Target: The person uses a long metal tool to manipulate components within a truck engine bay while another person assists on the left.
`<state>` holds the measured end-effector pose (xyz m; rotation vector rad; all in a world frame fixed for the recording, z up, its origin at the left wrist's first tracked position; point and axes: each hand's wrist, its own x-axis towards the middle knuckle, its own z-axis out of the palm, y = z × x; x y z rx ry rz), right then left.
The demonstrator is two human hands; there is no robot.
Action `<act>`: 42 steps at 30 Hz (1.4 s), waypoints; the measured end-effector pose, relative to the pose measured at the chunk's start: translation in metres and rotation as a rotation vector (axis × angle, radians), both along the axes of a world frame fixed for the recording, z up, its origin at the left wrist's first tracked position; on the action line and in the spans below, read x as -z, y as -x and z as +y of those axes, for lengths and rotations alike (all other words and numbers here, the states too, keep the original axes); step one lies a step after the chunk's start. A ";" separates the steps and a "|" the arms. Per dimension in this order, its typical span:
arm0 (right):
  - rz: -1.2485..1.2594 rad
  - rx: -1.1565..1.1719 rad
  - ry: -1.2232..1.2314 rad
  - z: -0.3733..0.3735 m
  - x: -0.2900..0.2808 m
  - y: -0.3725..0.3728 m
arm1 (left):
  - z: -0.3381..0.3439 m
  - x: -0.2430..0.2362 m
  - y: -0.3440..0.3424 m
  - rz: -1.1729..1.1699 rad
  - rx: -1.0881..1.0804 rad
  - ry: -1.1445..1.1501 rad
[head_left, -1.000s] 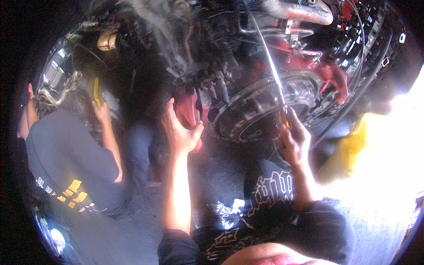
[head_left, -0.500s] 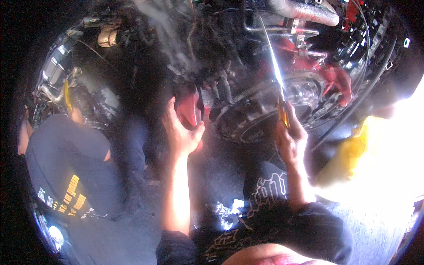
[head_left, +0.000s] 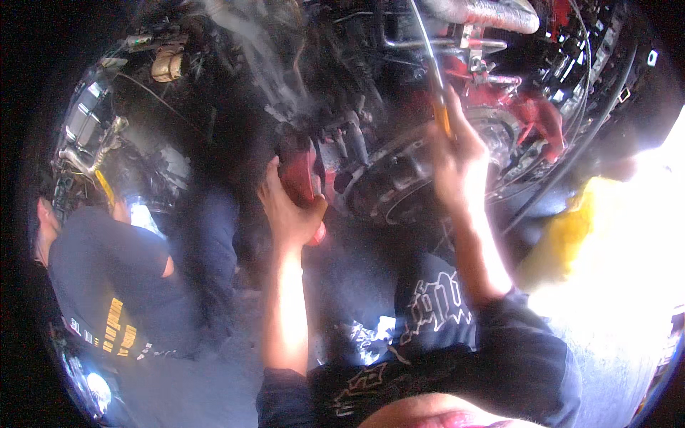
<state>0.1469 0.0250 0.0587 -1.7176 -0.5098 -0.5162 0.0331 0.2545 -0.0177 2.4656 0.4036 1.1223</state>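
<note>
My left hand (head_left: pixel 292 214) is closed around a red metal part (head_left: pixel 301 171) low in the dark machinery. The thumb lies on its right side and the fingers are on the left. A red rounded end shows below the thumb. In my right hand (head_left: pixel 464 160) is a long screwdriver (head_left: pixel 444 120) with a yellow-orange handle. Its thin metal shaft points up and slightly left, and the tip runs past the upper edge of the view. Just behind and left of that hand is a large dark round wheel-like part (head_left: pixel 399 178).
At the left a co-worker in a dark shirt (head_left: pixel 114 264) bends toward the machinery, near a yellow-handled tool (head_left: pixel 105 187). Red metal arms (head_left: pixel 546 128) and a thick pipe (head_left: pixel 492 14) lie at the upper right. Below them hang cables (head_left: pixel 564 171). A yellow object (head_left: pixel 589 221) stands in glare.
My right hand has moved up with the screwdriver, so more of its shaft is out of view. The left hand has stayed at the red part. The co-worker has shifted slightly downward.
</note>
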 end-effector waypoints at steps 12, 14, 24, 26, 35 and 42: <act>0.057 -0.038 -0.040 -0.014 0.065 0.025 | -0.002 0.004 0.002 -0.058 0.024 0.025; 0.091 -0.073 -0.093 -0.018 0.082 0.034 | -0.001 0.000 0.004 -0.037 0.021 0.040; 0.216 -0.125 -0.056 -0.029 0.095 0.029 | 0.000 0.000 0.006 -0.075 0.000 -0.020; 0.231 -0.155 -0.133 -0.029 0.103 0.032 | 0.000 0.000 0.007 -0.061 -0.002 0.003; 0.408 -0.263 -0.402 -0.017 0.110 0.019 | -0.005 0.001 0.005 -0.030 -0.047 0.039; 0.186 -0.022 -0.006 -0.023 0.098 0.021 | -0.005 0.002 0.005 -0.039 -0.008 0.031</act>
